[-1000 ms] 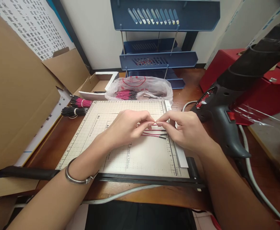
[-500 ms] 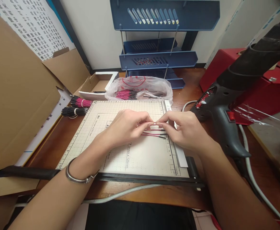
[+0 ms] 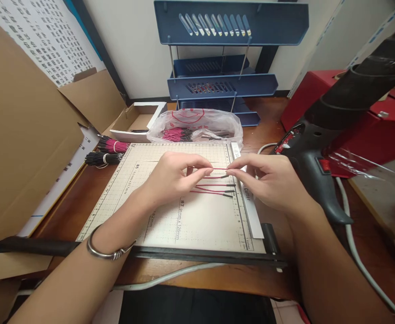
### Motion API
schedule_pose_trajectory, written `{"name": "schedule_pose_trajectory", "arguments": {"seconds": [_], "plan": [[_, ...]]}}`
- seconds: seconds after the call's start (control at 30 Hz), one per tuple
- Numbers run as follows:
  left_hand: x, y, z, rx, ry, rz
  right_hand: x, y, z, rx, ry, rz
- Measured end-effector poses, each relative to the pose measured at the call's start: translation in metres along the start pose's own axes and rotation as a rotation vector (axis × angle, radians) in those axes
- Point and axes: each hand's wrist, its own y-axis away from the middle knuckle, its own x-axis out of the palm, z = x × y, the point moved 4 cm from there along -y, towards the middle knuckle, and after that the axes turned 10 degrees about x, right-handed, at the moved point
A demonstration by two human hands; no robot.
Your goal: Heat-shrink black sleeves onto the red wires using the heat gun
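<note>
A thin red wire runs level between my two hands, above a cream paper cutter board printed with grid lines. My left hand pinches its left part between thumb and fingertips. At the other end my right hand pinches it the same way, so that end is hidden. Just below the hands, several red wires with black ends lie side by side on the board, their left parts covered by my left hand. A metal bangle circles my left wrist.
Bundles of red wires and black wires lie left of the board. Behind it stand a plastic bag, an open box and blue trays. A heat gun stands at right, before a red box.
My hands have drawn apart along the wire, so more of its red length shows between them. More of the wires lying on the board is visible.
</note>
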Motion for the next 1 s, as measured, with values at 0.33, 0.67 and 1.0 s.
{"name": "schedule_pose_trajectory", "arguments": {"seconds": [0.33,0.67,1.0], "plan": [[-0.001,0.0,-0.002,0.016,0.022,-0.024,-0.002,-0.001,0.002,-0.024,-0.016,-0.01],[-0.01,0.0,0.003,0.012,-0.032,-0.031,-0.006,0.0,-0.004,0.012,-0.036,-0.032],[-0.011,0.001,0.005,-0.025,-0.057,0.04,-0.004,-0.001,-0.011,0.108,-0.072,0.01]]}}
